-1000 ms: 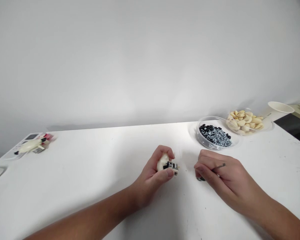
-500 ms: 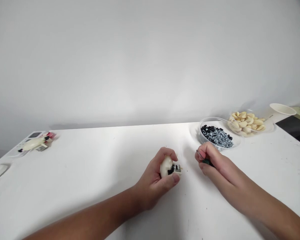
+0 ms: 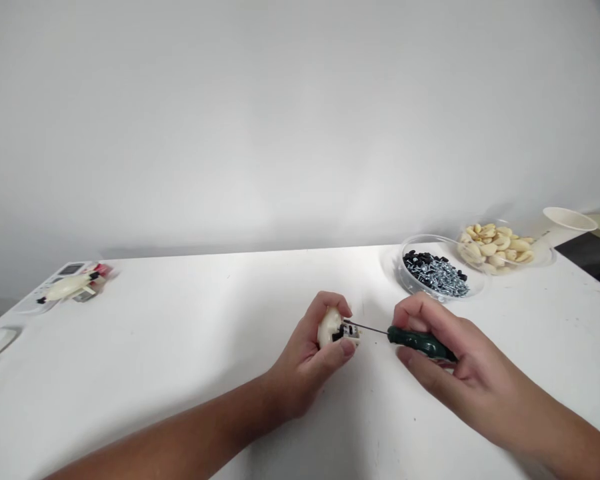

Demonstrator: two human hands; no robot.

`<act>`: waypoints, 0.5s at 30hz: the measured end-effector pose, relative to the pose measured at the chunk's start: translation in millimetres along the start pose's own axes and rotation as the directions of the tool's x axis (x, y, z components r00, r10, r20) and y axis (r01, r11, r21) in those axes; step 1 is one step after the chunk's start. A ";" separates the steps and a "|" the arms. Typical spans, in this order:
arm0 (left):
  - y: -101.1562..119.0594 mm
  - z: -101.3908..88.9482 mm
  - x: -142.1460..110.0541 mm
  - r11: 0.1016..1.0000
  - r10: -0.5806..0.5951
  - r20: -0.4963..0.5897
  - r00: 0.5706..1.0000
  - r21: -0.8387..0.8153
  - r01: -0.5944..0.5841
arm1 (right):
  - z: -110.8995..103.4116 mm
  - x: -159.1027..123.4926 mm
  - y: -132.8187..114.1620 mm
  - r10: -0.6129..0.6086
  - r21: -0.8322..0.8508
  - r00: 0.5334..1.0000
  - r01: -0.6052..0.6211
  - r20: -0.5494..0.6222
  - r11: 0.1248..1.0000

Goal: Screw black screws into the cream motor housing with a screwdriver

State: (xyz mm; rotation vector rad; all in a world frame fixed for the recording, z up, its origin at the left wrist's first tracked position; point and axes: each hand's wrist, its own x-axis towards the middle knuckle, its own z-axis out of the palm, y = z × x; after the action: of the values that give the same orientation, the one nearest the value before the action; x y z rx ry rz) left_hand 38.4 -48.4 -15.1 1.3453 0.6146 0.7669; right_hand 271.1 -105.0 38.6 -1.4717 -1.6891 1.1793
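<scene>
Head view: left hand (image 3: 300, 350) fingers curled closed round cream plastic housing (image 3: 329, 328); small circuit board (image 3: 350, 332) sticks out past fingertips. Right hand (image 3: 473, 377) fingers pinch green screwdriver (image 3: 417, 343), tip at board.

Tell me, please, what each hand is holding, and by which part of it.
The left hand grips a cream plastic housing by its rounded end; the right hand holds a green-handled screwdriver by its handle.
</scene>
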 end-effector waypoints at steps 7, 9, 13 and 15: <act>-0.6 -1.3 0.0 0.998 -0.048 0.005 0.999 -0.044 0.048 | -7.5 2.5 -0.1 -0.065 -0.127 0.993 0.078 0.101 0.989; -2.4 -1.6 0.1 0.996 -0.065 -0.006 0.998 -0.055 0.064 | -7.9 3.4 4.2 -0.140 -0.176 0.989 0.147 0.051 0.973; -5.2 -1.7 0.6 0.994 -0.077 -0.035 0.996 -0.074 0.074 | -6.8 4.1 13.1 -0.289 -0.258 0.957 0.275 -0.015 0.926; -4.9 -1.7 0.8 0.996 -0.067 -0.022 0.997 -0.068 0.066 | -6.4 3.9 16.5 -0.304 -0.279 0.953 0.290 -0.007 0.915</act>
State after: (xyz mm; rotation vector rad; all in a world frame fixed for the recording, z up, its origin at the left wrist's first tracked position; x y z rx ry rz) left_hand 38.2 -47.0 -20.2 1.2496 0.6442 0.7446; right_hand 283.1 -99.9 26.1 -1.3234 -2.0194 0.7618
